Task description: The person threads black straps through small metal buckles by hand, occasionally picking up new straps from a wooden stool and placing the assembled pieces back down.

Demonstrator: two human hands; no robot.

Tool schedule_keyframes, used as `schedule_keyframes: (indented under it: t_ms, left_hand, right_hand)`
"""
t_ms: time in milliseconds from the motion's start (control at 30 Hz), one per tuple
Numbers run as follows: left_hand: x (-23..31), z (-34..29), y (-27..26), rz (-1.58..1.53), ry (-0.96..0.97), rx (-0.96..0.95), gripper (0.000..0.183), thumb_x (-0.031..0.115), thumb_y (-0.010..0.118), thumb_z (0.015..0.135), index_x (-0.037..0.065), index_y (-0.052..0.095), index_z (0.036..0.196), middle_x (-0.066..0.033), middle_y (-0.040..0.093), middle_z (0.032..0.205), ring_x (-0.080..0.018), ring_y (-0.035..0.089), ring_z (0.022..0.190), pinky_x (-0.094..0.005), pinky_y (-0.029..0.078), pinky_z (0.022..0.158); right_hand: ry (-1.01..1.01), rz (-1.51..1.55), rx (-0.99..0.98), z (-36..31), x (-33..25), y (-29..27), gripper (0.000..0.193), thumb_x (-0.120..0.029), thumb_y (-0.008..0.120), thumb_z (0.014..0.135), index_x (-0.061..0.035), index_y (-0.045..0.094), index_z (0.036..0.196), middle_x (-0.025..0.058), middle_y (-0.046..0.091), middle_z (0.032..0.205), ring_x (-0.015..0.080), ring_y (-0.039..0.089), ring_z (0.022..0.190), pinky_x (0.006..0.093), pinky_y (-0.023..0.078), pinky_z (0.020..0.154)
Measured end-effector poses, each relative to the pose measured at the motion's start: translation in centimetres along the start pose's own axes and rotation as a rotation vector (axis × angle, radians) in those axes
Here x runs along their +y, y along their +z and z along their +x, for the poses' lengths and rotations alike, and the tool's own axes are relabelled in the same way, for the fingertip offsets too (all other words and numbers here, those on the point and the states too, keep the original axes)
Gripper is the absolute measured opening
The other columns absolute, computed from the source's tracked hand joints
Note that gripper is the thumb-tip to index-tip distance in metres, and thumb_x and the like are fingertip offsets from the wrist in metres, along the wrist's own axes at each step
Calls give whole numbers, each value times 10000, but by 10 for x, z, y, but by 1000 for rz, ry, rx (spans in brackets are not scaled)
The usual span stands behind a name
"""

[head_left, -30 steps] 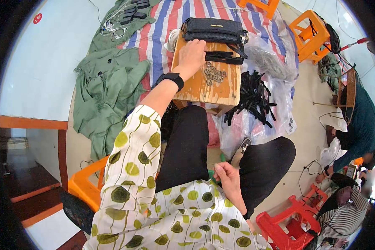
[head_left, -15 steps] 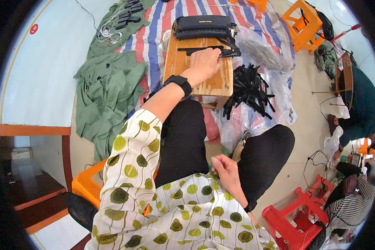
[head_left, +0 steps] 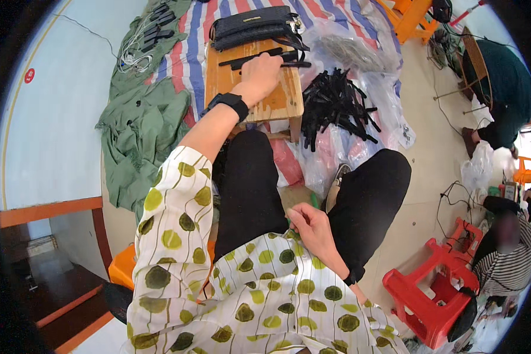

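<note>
My left hand (head_left: 261, 78), a black watch on its wrist, reaches over a small wooden bench (head_left: 282, 100). Its curled fingers close on the slim black strips (head_left: 242, 61) lying across the bench top; the fingertips are partly hidden. Behind the strips sits a black handbag (head_left: 251, 28), its strap hanging toward my fingers. A loose heap of similar black strips (head_left: 336, 109) lies to the right of the bench on clear plastic. My right hand (head_left: 314, 231) rests closed at my lap, beside my thigh, and whatever is inside its fingers is hidden.
Crumpled green cloth (head_left: 144, 127) lies left of the bench, with white cables (head_left: 134, 59) beyond it. Striped sheeting (head_left: 189, 53) covers the floor below. Red plastic stools (head_left: 433, 283) stand at the right near a seated person (head_left: 510, 253); another person (head_left: 501, 94) is farther off.
The whole view has shifted, so the bench, handbag and strips now appear higher and farther left. My left hand stays over the strips, and my right hand stays at my lap.
</note>
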State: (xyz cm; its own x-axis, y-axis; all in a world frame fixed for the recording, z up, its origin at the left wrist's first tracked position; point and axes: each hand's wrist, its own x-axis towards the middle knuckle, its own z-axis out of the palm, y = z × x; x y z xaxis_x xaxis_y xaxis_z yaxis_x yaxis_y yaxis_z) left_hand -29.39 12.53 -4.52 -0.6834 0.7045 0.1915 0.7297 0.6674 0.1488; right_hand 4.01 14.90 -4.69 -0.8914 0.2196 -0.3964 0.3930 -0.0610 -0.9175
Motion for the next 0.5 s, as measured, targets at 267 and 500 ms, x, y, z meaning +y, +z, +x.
schedule_keyframes:
  t_ms: [267, 500]
  left_hand:
    - [-11, 7, -19, -61, -46, -143, 198, 246, 594, 722, 104, 584, 858, -132, 621, 814, -339, 593, 783, -458, 463, 654]
    - [-10, -3, -15, 20, -22, -182, 212, 208, 630, 684, 101, 545, 846, -122, 611, 808, -327, 595, 799, -450, 464, 657]
  right_hand:
    - [-53, -98, 6, -2, 5, -1, 186, -169, 560, 866, 9, 595, 827, 86, 582, 622, 131, 555, 558, 278, 444, 540]
    - [-184, -94, 45, -3, 9, 5, 149, -146, 575, 842, 1, 585, 823, 160, 580, 670, 297, 572, 578, 346, 439, 540]
